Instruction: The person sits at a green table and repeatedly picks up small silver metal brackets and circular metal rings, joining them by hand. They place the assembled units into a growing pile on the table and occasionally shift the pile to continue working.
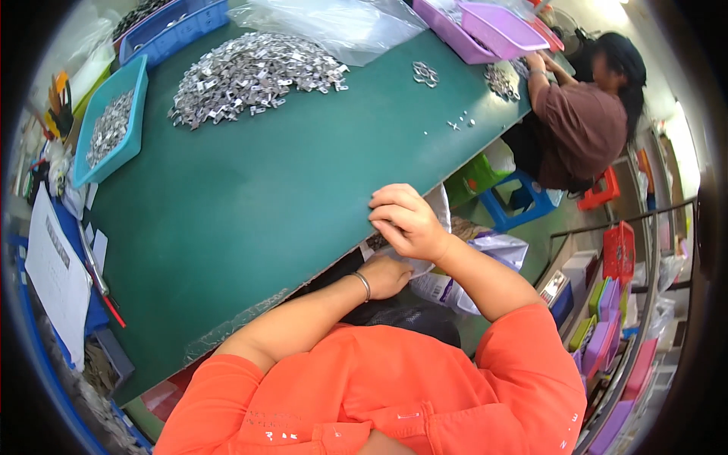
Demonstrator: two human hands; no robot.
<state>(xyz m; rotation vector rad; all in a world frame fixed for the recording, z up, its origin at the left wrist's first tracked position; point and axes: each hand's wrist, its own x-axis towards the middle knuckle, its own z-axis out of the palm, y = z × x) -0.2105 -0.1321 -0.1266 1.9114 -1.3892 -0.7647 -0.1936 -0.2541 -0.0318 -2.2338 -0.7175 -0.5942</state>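
My left hand, below a metal bangle, is just under the near edge of the green table. Its fingers are curled at a clear plastic bag beside the edge, and some of them are hidden. Above it, at the table's edge, my right hand has its fingers bent and drawn together. Whatever it may be pinching does not show. A large heap of small metal pieces lies at the far side of the table.
A turquoise tray holds more small pieces, with a blue crate behind it. Paper sheets lie at left. Purple trays stand far right, near a seated co-worker. A blue stool and bags are beside the table.
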